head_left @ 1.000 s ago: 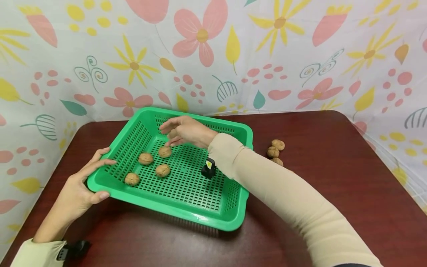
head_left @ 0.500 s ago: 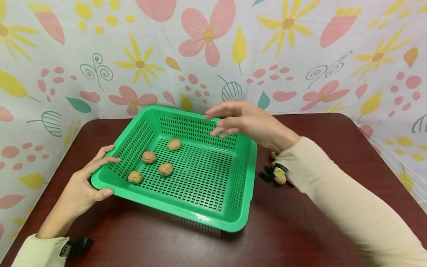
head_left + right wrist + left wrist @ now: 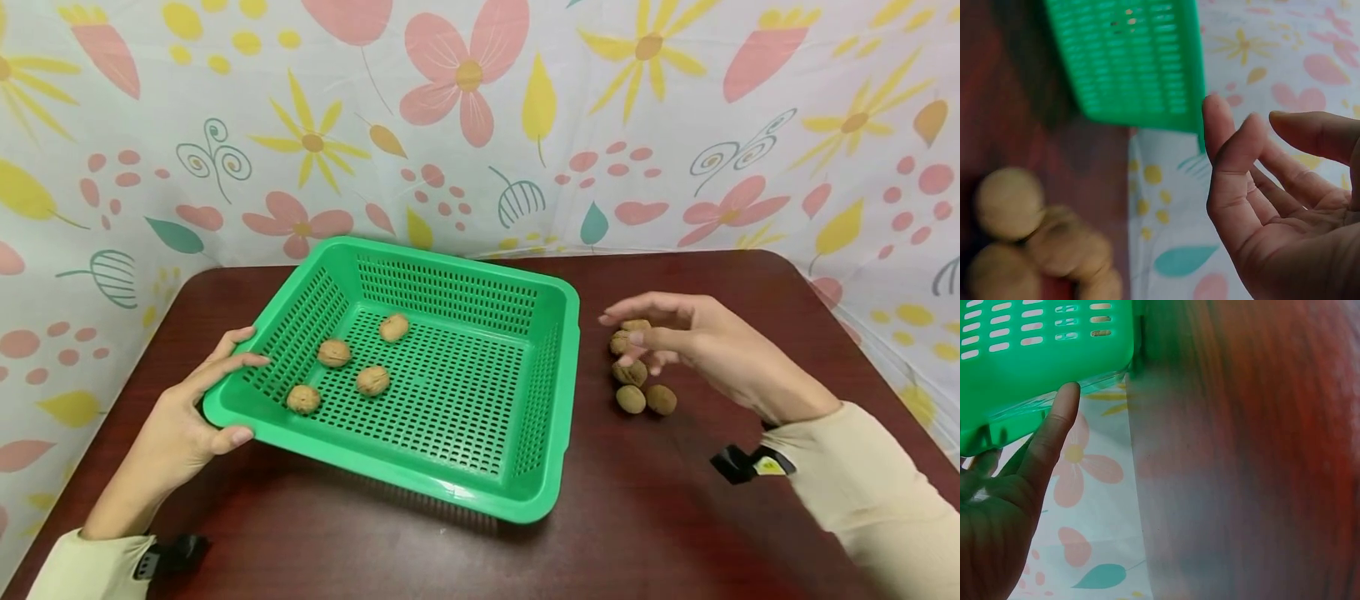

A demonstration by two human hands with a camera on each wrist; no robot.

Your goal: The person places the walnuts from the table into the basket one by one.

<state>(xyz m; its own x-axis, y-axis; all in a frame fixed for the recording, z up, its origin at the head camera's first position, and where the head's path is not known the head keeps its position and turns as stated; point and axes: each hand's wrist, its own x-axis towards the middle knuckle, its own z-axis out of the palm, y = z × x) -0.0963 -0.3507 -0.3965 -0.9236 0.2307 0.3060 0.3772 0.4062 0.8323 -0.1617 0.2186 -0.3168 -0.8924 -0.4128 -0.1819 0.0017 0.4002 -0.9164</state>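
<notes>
A green plastic basket with slotted walls sits on the table, tilted slightly in the head view. Several walnuts lie inside it, toward its left end. My left hand grips the basket's left corner by the rim, thumb on the near side; the left wrist view shows the thumb against the basket's outside. My right hand is over a cluster of walnuts to the right of the basket, fingers loosely bent and holding nothing. It partly hides some of these nuts. Those walnuts look blurred in the right wrist view.
The dark red-brown wooden table extends in front of the basket and to its right. A white cloth printed with flowers and leaves hangs along the table's back and sides. Straps with small black devices are on both wrists.
My right hand has moved out of the basket, rightward over its rim, to the walnuts on the table. The left hand keeps its grip on the corner.
</notes>
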